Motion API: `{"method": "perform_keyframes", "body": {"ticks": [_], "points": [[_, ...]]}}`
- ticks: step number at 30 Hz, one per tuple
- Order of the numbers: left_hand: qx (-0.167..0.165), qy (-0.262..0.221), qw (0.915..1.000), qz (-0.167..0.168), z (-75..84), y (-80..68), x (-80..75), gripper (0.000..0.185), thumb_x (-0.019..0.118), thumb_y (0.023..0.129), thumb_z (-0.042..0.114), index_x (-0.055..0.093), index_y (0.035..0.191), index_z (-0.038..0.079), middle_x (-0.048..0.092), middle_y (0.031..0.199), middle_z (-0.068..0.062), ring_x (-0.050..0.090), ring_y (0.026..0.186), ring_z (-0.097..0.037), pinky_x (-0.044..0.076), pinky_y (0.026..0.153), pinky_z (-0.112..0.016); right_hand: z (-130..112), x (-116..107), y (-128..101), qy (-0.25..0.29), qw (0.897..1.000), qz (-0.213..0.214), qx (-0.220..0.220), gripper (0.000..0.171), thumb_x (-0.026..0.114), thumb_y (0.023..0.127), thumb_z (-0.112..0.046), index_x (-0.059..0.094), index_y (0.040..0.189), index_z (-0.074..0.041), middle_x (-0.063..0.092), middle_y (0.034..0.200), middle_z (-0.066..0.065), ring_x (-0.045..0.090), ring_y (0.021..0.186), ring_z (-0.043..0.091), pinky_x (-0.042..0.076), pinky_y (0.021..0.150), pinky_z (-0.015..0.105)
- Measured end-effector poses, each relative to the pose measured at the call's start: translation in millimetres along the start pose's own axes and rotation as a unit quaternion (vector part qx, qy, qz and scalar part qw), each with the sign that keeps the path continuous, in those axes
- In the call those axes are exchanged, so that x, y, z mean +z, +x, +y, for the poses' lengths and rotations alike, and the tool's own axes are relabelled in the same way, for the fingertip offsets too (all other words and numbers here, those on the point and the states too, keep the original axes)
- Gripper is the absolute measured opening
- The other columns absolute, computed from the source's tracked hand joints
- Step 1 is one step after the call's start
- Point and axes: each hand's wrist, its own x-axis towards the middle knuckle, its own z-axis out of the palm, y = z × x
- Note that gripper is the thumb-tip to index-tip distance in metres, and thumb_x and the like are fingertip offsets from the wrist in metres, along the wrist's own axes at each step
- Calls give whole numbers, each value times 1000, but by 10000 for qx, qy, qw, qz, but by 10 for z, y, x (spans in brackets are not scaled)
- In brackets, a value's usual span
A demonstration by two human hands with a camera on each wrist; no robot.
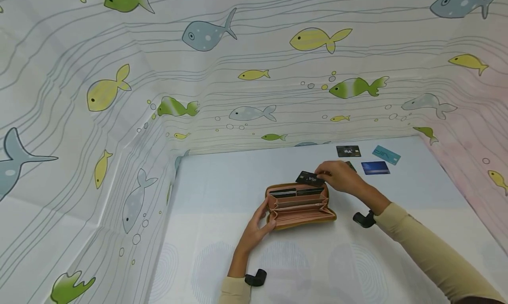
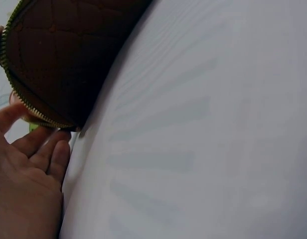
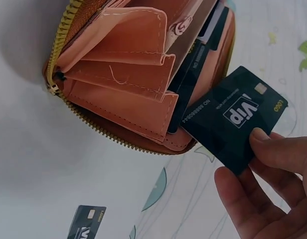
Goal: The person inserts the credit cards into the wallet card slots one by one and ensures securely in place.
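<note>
The left hand [image 1: 254,232] grips the left end of the open wallet [image 1: 298,204] on the table [image 1: 210,185]. The right hand [image 1: 341,177] pinches a card [image 3: 235,119] at the wallet's far right corner. Nearby lie a black card [image 1: 349,151], teal card [image 1: 386,155], blue card [image 1: 375,168] and a half-hidden, seemingly dark one [image 1: 351,165].

Held dark card [image 3: 233,132]: large "Vip", corner "LOGO", "NO." plus a run of 8s; last digits unclear, fine line too small
Black card [image 1: 349,151] on table [image 1: 222,180]: "Vip", stood upside down
Teal card [image 1: 386,155]: looked like "VIP", upside down
Lower-edge card [image 3: 87,223], right wrist view: "LOGO", bigger lettering was cut off
</note>
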Motion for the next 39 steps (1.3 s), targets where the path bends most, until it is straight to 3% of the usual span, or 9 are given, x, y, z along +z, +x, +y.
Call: {"method": "perform_keyframes", "body": {"ticks": [6, 13, 28, 34, 39], "points": [[-31, -6, 10000, -3, 7, -3, 1, 75, 64, 98, 25, 23, 160, 29, 26, 165, 0, 29, 151, -24, 31, 122, -34, -17, 23, 24, -422, 9983, 9, -413, 12, 70, 91, -2, 77, 100, -6, 75, 96, 7, 70, 87, 22, 59, 75, 41], [-37, -5, 9993, -374, 395, -39, -82, 75, 60, 99, 15, 18, 160, 7, 22, 166, -13, 24, 152, -34, 26, 121, -56, -47, 17, 23, -636, 9969, -83, -451, 12, 71, 90, -1, 78, 99, -6, 74, 92, 5, 69, 85, 20, 59, 75, 39], [40, -22, 9997, -242, 312, -22, -51, 76, 63, 97, 12, 21, 159, 3, 26, 164, -16, 28, 150, -38, 28, 118, -59, -61, 27, 62, -629, 9963, -177, -564, 11, 72, 89, -1, 79, 97, -4, 70, 86, 3, 67, 81, 15, 59, 72, 35], [56, 12, 10000, -74, 9, 8, 3, 76, 62, 98, 12, 20, 161, 18, 24, 165, -7, 27, 152, -30, 26, 121, -55, -64, 46, 71, -680, 9958, -218, -576, 10, 72, 89, 0, 78, 95, -5, 70, 85, 2, 67, 80, 16, 58, 72, 35], [45, -36, 10000, -16, -35, 6, 9, 75, 62, 98, 15, 22, 160, 27, 26, 165, -2, 27, 152, -25, 28, 122, -50, -41, 89, 69, -676, 9953, -320, -611, 10, 71, 89, -1, 78, 95, -5, 70, 84, 2, 66, 80, 15, 58, 72, 34]]}}
